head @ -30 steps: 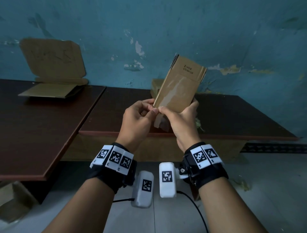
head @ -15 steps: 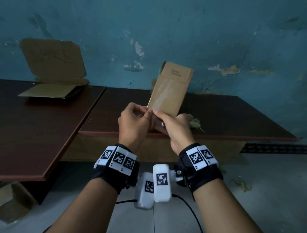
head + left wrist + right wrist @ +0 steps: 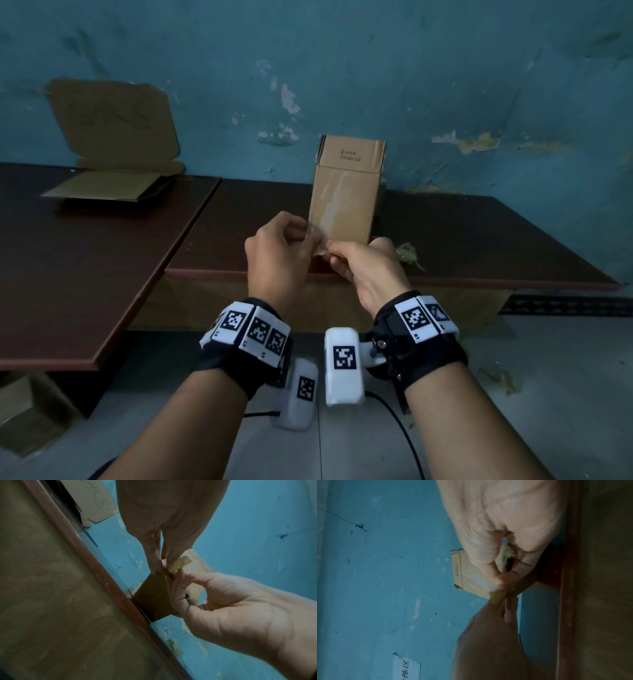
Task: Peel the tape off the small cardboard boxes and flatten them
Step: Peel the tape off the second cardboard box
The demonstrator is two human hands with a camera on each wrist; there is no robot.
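Observation:
A small brown cardboard box stands upright over the front edge of the dark table, printed flap on top. A shiny strip of clear tape runs down its front face. My left hand pinches the box's lower left corner. Just to its right, my right hand pinches the lifted end of the tape between thumb and forefinger. The right wrist view shows that tape end at the thumb tip. A crumpled wad of tape sits in the right palm.
A flattened carton lies on the left table, with a cardboard sheet leaning on the blue wall. A crumpled tape scrap lies on the right table near my right hand. A cardboard box sits on the floor at lower left.
The box has swung from leaning right to upright and come lower. Both hands have dropped toward the table's front edge, still pinching at the box's bottom.

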